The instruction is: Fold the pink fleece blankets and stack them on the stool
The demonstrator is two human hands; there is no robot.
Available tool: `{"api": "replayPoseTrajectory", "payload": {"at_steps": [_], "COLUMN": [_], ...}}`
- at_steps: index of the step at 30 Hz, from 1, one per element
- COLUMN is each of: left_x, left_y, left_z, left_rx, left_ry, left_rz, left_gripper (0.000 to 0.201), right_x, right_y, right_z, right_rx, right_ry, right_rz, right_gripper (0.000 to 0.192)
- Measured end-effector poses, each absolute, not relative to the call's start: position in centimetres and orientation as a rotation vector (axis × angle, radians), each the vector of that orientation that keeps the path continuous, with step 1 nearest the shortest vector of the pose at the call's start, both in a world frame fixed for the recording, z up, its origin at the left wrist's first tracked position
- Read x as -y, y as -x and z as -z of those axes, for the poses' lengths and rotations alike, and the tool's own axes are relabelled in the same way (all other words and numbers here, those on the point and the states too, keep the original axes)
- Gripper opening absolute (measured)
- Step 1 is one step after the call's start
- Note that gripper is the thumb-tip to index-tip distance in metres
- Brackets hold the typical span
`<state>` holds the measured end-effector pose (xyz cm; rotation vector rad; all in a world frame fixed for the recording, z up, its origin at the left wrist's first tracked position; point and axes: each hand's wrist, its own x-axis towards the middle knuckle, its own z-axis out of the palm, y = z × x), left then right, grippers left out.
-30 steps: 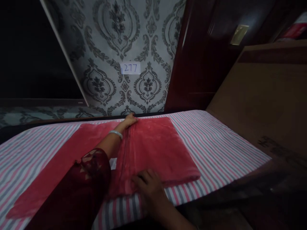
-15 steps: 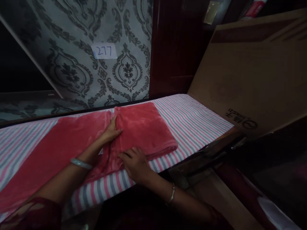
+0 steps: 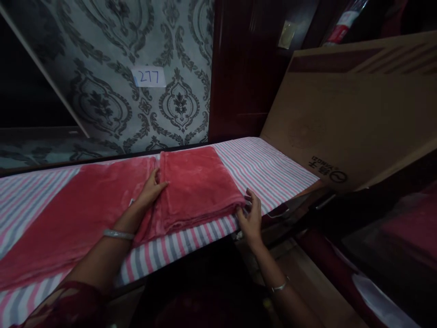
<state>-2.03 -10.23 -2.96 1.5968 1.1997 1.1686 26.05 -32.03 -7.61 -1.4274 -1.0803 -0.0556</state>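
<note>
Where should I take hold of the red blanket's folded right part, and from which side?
Probably best at the folded part's near right corner, coming from the near right with the thumb low and fingers above. The layers end there in a thick edge close to the near border of the striped cloth, and the right hand is at that corner.

Red, seemingly plush blanket (image 3: 194, 184) lies partly folded on striped cloth (image 3: 259, 159).
</note>
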Motion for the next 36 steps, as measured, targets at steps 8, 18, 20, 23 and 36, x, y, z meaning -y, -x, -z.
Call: {"api": "replayPoseTrajectory", "payload": {"at_steps": [8, 18, 20, 23, 36], "left_x": [10.1, 9.9, 10.4, 12.2, 19.6], "left_y": [2.4, 2.1, 1.9, 2.1, 2.9], "left_z": [3.4, 4.1, 3.7, 2.7, 2.6], "left_rx": [-1.198, -1.133, -1.168, -1.243, -1.422], "left_ry": [-1.688, -1.610, -1.610, -1.688, -2.139], "left_rz": [-1.144, -1.162, -1.149, -1.111, -0.798], "left_gripper": [0.085, 0.081, 0.081, 0.090, 0.088], "right_x": [30.0, 31.1, 31.2, 31.3, 31.2], "right_y": [-26.7, -27.9, -27.6, -27.5, -26.7], "right_z": [7.3, 7.3, 7.0, 6.4, 7.5], "right_rx": [1.108, 0.984, 1.002, 1.032, 1.160], "right_ry": [1.475, 1.566, 1.598, 1.648, 1.657], "right_rz": [-0.030, -0.153, -0.174, -0.205, -0.114], "right_gripper": [0.051, 0.051, 0.059, 0.062, 0.060]}}
